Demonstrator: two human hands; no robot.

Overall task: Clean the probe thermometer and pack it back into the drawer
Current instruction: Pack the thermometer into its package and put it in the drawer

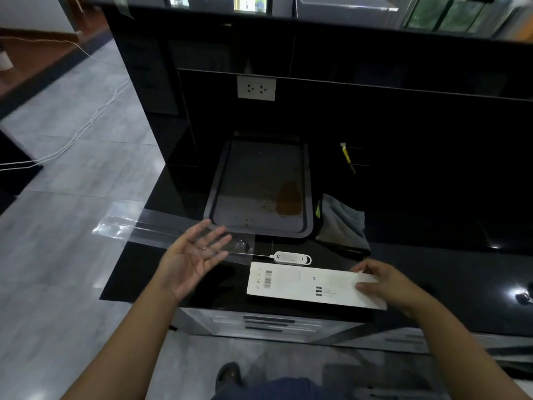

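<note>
The white probe thermometer (292, 258) lies on the black counter (432, 272), its thin metal probe pointing left. Just in front of it lies its flat white box (305, 284). My right hand (380, 284) grips the box's right end. My left hand (196, 255) hovers open, palm up, to the left of the thermometer, holding nothing. A clear plastic insert tray (161, 226) lies under and beyond my left hand, reaching over the counter's left edge. A grey cloth (341, 223) is bunched behind the thermometer to the right.
A dark baking tray (213, 194) with a brown stain sits behind the thermometer. A yellow-handled tool (347, 157) lies further back. A wall socket (256, 88) is on the back panel. Drawer fronts (268, 323) show below the counter edge. White cables (86, 125) run across the floor at left.
</note>
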